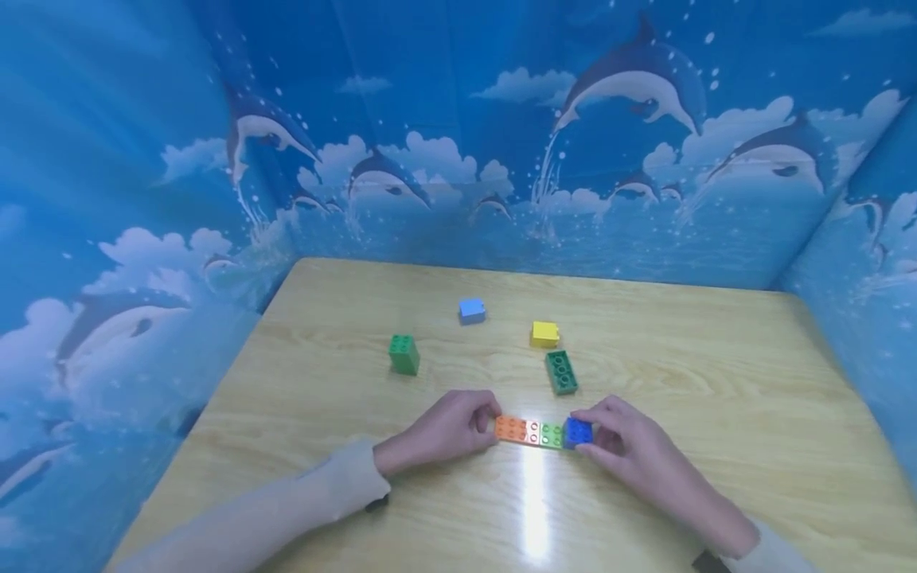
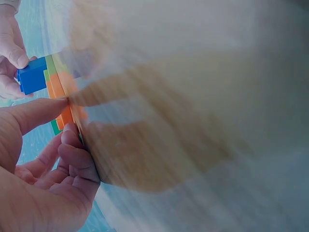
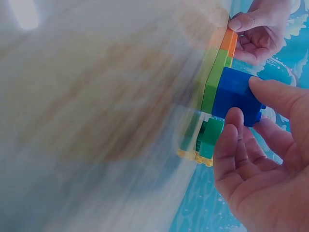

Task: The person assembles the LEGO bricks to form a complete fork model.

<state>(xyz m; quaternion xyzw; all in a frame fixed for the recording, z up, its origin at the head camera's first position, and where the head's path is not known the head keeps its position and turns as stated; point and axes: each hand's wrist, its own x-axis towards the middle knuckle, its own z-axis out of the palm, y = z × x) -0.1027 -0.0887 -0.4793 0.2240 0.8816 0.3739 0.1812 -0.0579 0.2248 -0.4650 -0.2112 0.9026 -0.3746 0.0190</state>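
Note:
A row on the table shows an orange brick (image 1: 511,428), a white strip (image 1: 532,432) and a light green brick (image 1: 552,434). At the row's left end, my left hand (image 1: 462,426) pinches the orange brick between thumb and finger. My right hand (image 1: 630,446) grips a blue brick (image 1: 578,432) at the other end, thumb and fingers on opposite sides. In the right wrist view the blue brick (image 3: 236,94) sits on the light green brick (image 3: 214,84); whether it is fully pressed down, I cannot tell.
Beyond the hands lie a dark green brick (image 1: 562,372) with its hollow underside up, a yellow brick (image 1: 544,334) and a lighter blue brick (image 1: 472,311). A tall green block (image 1: 404,355) stands to the left. Dolphin-printed cloth (image 1: 444,199) surrounds the wooden table (image 1: 716,358).

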